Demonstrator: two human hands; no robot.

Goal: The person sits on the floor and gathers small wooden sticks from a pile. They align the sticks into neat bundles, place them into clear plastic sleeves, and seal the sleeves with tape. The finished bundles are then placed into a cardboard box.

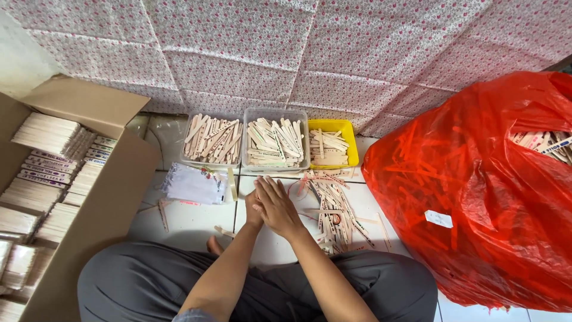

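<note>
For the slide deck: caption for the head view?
Seated person's right hand over left hand, before three tubs of wooden sticks.

Three tubs (pixel 276 143) behind stick pile (pixel 336 209), box (pixel 89 197) left, bag (pixel 476 191) right.

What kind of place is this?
Probably a home workspace for sorting sticks on a white tiled floor: flat wooden sticks fill two clear plastic tubs, a brown cardboard box and a big red plastic bag.
</note>
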